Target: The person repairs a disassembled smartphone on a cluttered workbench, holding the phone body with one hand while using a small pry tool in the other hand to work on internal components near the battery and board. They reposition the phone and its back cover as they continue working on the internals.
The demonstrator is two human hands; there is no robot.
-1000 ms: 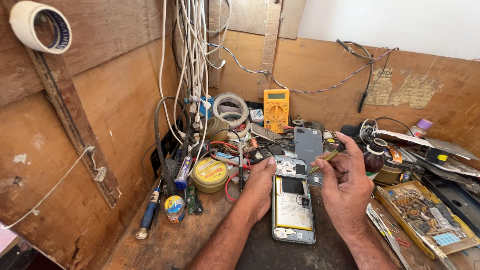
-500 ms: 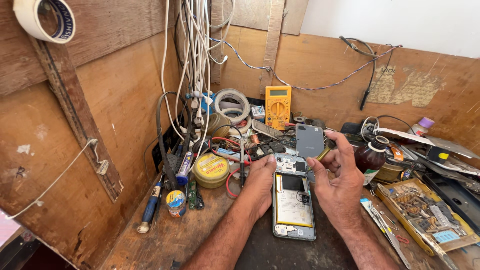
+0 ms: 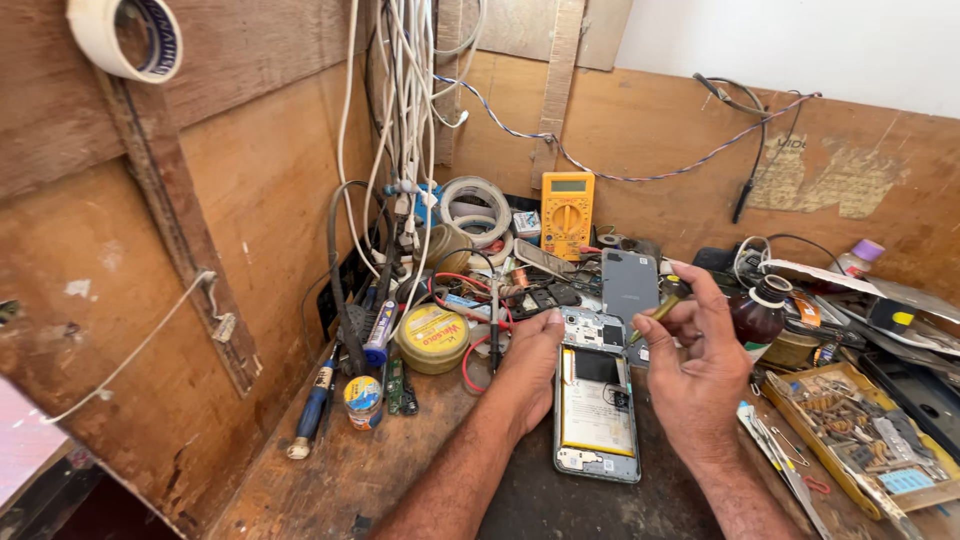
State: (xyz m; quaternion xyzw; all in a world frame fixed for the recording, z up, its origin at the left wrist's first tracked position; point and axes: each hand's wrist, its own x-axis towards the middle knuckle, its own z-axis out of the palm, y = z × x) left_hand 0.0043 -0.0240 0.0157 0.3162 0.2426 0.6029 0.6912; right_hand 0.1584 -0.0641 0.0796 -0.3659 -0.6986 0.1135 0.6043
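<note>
Head view, near to far: opened phone (image 3: 597,405) flat on bench, battery exposed; left hand (image 3: 530,370) resting against its left edge, fingers curled, grasping nothing; right hand (image 3: 700,365) pinching grey cover plate (image 3: 630,283); yellow multimeter (image 3: 567,212) behind.

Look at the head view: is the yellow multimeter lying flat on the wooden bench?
No, the yellow multimeter stands upright, propped against the brown wooden back wall behind the clutter.
</note>
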